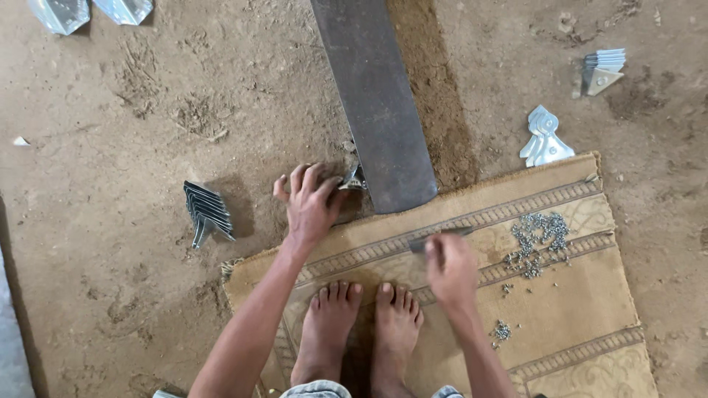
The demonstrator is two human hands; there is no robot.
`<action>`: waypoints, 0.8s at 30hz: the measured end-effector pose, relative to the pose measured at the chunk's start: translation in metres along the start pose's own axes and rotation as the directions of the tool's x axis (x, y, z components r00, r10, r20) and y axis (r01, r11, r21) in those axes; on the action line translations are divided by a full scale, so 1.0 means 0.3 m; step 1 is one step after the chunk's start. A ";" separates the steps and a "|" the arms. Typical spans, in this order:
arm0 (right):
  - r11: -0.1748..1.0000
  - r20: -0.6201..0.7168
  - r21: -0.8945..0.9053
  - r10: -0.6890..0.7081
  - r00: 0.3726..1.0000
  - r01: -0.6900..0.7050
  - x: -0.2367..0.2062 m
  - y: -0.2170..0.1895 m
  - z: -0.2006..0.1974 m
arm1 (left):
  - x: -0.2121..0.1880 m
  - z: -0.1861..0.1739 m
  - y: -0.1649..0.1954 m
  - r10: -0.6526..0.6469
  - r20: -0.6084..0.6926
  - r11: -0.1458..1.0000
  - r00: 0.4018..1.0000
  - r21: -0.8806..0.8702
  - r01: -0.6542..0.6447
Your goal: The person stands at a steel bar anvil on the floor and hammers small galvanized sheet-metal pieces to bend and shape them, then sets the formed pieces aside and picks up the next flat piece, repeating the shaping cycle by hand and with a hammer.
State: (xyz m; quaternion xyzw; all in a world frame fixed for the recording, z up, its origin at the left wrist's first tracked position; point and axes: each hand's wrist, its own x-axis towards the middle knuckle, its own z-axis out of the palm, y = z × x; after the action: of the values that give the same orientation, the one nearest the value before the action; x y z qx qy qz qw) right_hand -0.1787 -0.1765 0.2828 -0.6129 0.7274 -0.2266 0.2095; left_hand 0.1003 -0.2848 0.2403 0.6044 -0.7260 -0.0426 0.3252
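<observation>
Left hand (311, 200) gripping bracket (352, 179) beside plank (376, 103), right hand (450, 267) holding tool (436, 237)

Bare dirt floor (110, 280), tan mat (575, 324)

Bare arms w/o sleeves, barefoot, light grey trousers (317, 389).

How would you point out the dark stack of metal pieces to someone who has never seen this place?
Start at the tan patterned mat under the person's bare feet, then go past its left edge onto the sandy ground. There, left of the left hand, stands the dark stack of metal brackets. Unlike the shiny, loose brackets right of the plank, it is dark and tightly nested.
</observation>
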 end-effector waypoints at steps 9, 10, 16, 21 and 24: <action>0.803 -0.250 -0.452 0.305 0.919 -0.389 0.059 0.533 -0.166 | 0.056 -0.108 -0.015 -0.398 -0.024 0.795 0.917 -0.508 0.332; 0.814 -0.284 -0.465 0.234 0.930 -0.347 0.031 0.567 -0.181 | 0.078 -0.119 0.006 -0.426 0.010 0.690 0.904 -0.643 0.332; 0.905 -0.438 -0.119 0.322 0.839 -0.409 -0.108 0.656 -0.245 | 0.175 -0.058 0.234 0.118 -0.101 0.756 0.988 -0.636 -0.155; 0.888 -0.446 -0.044 0.393 0.804 -0.458 -0.139 0.678 -0.235 | 0.185 -0.045 0.263 0.221 -0.033 0.812 0.975 -0.547 -0.203; 0.932 -0.355 -0.123 0.279 0.892 -0.340 -0.134 0.666 -0.221 | 0.180 -0.045 0.267 0.228 -0.038 0.824 0.973 -0.524 -0.214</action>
State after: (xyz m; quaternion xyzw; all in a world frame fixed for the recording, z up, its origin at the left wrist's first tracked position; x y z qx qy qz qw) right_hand -0.3701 -0.1027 0.2204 -0.4583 0.8583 -0.2226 0.0606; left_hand 0.0363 -0.3077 0.3100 0.4040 -0.7558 -0.2091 0.4710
